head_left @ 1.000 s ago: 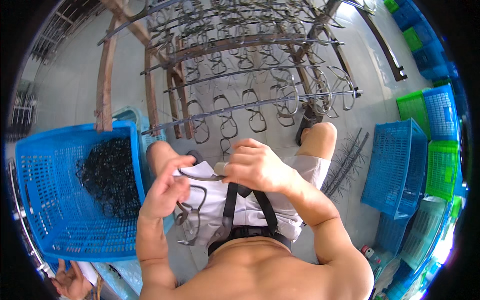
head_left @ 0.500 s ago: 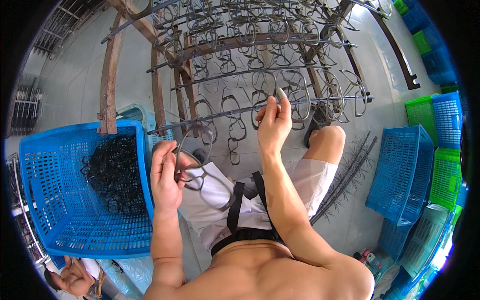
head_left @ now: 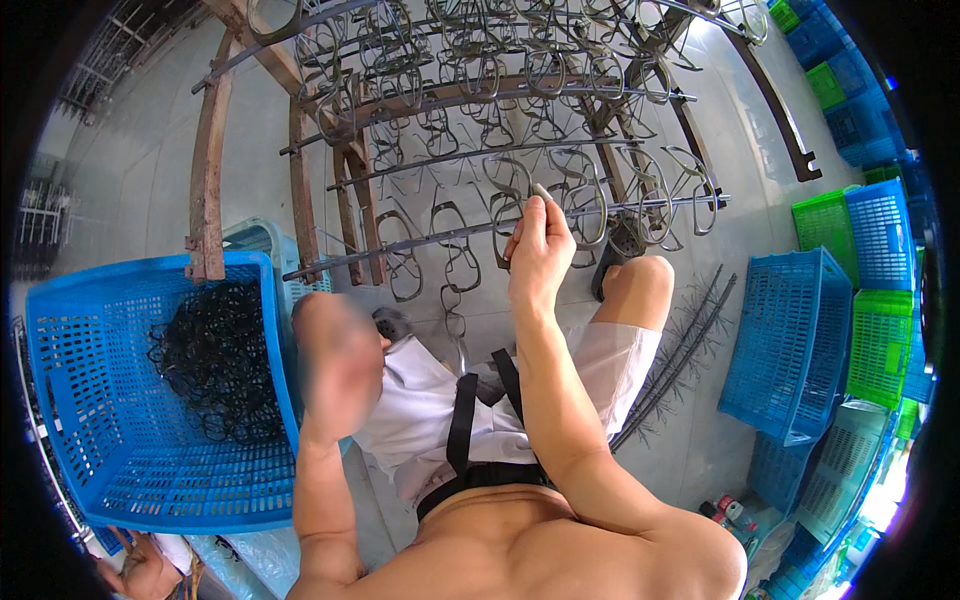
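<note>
My right hand point(head_left: 540, 245) is closed at the front metal rod point(head_left: 420, 243), thumb and finger pinched on a dark eyeglass frame point(head_left: 499, 230) that hangs there. A pale cover shows on one fingertip. My left hand point(head_left: 340, 365), low and to the left beside the blue basket, is smeared, so its fingers and anything in them cannot be made out. Along the front rod hang other eyeglass frames point(head_left: 461, 262), some on the left and several larger ones to the right of my right hand.
Further rods full of frames rest on a rusty rack point(head_left: 207, 170). A blue basket point(head_left: 180, 505) at left holds a heap of black frames point(head_left: 215, 365). Blue crates point(head_left: 780, 340) and green crates point(head_left: 880, 345) stand at right. Thin branched rods point(head_left: 680, 360) lie on the floor.
My left hand has turned and blurred; the eyeglass frames it held no longer show clearly. My right hand stays at the front rod. The whole view has shifted slightly.
</note>
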`<act>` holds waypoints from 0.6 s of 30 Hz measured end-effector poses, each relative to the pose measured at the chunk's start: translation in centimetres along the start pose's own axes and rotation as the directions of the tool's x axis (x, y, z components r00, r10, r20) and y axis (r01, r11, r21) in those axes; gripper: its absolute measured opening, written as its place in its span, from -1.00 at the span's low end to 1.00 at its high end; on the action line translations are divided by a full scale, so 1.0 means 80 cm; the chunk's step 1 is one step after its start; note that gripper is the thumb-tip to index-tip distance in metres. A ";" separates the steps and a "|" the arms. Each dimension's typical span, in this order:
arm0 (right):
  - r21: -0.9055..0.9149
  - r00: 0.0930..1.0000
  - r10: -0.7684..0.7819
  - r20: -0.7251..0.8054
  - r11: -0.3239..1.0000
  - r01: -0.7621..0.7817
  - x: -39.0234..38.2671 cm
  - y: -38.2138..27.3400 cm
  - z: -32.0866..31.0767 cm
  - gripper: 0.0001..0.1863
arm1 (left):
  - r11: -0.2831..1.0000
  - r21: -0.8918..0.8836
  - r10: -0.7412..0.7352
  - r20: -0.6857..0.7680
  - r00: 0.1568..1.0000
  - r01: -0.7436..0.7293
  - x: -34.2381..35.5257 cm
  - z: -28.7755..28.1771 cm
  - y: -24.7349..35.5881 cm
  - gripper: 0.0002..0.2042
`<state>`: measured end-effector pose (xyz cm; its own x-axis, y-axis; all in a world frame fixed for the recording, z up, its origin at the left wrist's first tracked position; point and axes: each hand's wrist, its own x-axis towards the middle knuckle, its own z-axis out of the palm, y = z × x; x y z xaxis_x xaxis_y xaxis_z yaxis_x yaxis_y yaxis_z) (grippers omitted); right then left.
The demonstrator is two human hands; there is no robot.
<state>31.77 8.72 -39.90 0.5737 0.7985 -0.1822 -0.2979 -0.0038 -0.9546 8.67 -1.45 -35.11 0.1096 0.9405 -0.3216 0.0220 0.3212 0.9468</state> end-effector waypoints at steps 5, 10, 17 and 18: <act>0.177 0.999 0.044 -0.017 0.983 -0.041 0.003 0.004 0.001 -0.79 | 0.968 0.093 0.223 0.122 0.967 -0.235 -0.008 -0.015 -0.016 -0.86; 0.118 0.998 0.038 0.050 0.992 -0.044 0.007 0.007 -0.004 -0.74 | 0.970 0.029 0.236 0.108 0.966 -0.240 -0.009 -0.015 -0.026 -0.84; 0.146 0.978 0.082 0.190 0.983 -0.111 -0.010 0.005 -0.004 -0.62 | 0.981 -0.062 0.189 0.090 0.978 -0.184 -0.003 -0.011 -0.032 -0.81; 0.126 0.978 0.041 0.204 0.990 -0.067 -0.016 0.008 -0.001 -0.58 | 0.983 -0.095 0.163 0.093 0.982 -0.154 -0.002 -0.012 -0.032 -0.80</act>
<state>30.87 7.63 -40.27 0.3934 0.9037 -0.1689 -0.4300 0.0185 -0.9026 7.65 -2.33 -37.51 0.2040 0.9658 -0.1603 -0.0901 0.1815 0.9793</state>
